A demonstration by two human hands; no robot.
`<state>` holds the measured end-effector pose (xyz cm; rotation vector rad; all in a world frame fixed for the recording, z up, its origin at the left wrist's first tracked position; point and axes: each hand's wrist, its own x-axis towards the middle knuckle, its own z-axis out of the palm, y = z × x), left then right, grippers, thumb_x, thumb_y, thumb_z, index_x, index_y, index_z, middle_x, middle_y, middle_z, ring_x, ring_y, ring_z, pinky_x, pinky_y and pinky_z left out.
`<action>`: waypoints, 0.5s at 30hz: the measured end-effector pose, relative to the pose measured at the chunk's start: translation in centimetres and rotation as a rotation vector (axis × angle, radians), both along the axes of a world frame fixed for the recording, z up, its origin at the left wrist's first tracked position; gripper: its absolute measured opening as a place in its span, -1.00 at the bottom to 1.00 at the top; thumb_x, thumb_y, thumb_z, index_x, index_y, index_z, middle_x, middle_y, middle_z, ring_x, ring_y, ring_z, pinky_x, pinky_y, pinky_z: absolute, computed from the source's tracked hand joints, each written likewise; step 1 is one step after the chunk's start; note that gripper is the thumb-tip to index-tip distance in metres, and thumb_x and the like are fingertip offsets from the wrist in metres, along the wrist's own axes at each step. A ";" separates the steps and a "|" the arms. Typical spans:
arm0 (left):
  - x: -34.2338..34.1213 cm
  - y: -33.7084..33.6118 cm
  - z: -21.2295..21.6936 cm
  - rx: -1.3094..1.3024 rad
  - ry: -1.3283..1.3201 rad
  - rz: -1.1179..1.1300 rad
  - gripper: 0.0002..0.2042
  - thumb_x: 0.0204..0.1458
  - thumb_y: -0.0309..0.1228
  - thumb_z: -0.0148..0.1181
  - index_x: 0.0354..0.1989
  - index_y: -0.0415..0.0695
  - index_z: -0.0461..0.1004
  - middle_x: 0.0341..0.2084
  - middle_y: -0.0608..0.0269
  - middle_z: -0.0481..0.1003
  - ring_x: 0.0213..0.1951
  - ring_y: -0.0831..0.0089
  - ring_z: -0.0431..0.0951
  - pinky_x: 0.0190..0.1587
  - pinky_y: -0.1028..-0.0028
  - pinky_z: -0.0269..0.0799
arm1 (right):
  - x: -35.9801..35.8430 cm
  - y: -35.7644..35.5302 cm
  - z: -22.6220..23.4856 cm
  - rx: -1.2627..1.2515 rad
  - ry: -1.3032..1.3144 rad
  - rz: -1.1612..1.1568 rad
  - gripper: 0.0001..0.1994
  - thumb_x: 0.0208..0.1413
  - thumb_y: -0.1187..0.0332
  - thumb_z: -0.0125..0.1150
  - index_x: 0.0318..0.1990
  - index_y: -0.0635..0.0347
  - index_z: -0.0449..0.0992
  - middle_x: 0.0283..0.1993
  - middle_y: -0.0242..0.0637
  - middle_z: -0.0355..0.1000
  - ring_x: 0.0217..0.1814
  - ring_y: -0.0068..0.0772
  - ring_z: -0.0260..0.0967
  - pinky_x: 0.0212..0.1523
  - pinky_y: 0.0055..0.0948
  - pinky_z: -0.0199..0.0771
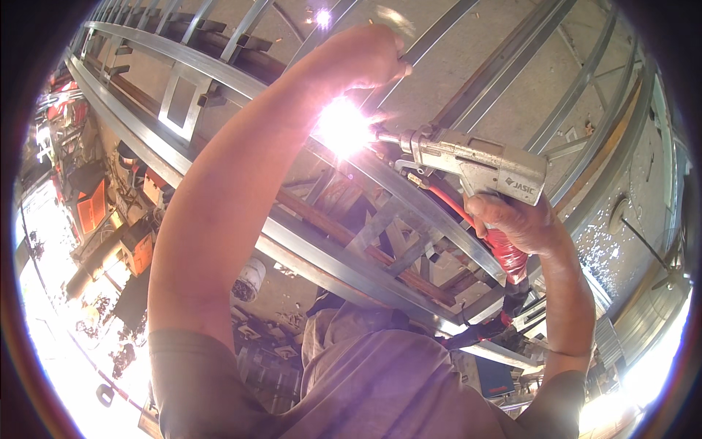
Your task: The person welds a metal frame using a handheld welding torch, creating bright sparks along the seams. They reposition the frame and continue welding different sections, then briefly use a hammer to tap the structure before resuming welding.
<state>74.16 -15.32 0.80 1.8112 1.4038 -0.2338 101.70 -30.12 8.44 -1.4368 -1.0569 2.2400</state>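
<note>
My right hand [512,223] grips the red-wrapped handle of a silver-grey welding gun [486,162], its nozzle pointing left. A glaring white-violet arc [342,128] burns at the nozzle's tip, on a steel tube [409,199] of a large frame. The glare hides the joint itself. My left arm reaches over the frame, and the left hand [374,57] is just beyond the arc with its fingers curled in. Whatever those fingers hold, if anything, is hidden. A red hose or cable [447,199] runs beside the gun's handle.
Parallel metal bars [504,62] span the far side. Below the frame stands a pale bucket [250,278]. Scrap and an orange panel [93,208] lie on the left. A dark blue box [496,377] sits near my right side. Bright specks scatter over the right-hand floor.
</note>
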 end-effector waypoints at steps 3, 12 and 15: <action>0.0 0.0 0.0 0.026 0.006 -0.004 -0.65 0.21 -0.14 0.33 0.00 -0.13 0.67 -0.21 0.05 0.70 -0.18 0.17 0.69 -0.06 0.18 0.55 | 0.2 0.1 0.0 -0.022 0.012 0.022 -0.54 0.19 0.27 0.49 0.15 0.34 0.53 -0.26 -0.32 0.56 -0.39 -0.59 0.51 -0.43 -0.52 0.62; 0.2 0.0 0.4 0.024 0.032 -0.007 -0.64 0.20 -0.12 0.34 0.00 -0.13 0.67 -0.23 0.06 0.70 -0.19 0.18 0.69 -0.08 0.19 0.56 | 0.5 -0.2 0.1 0.000 0.002 0.026 -0.51 0.18 0.28 0.49 0.18 0.34 0.52 -0.25 -0.27 0.57 -0.40 -0.55 0.52 -0.44 -0.49 0.63; 0.1 -0.1 0.3 0.044 0.018 -0.005 -0.65 0.20 -0.12 0.35 0.00 -0.12 0.67 -0.25 0.08 0.70 -0.20 0.19 0.69 -0.09 0.19 0.56 | 0.6 -0.2 0.1 -0.006 0.025 0.015 -0.51 0.16 0.27 0.51 0.16 0.33 0.52 -0.27 -0.30 0.57 -0.41 -0.56 0.51 -0.44 -0.50 0.61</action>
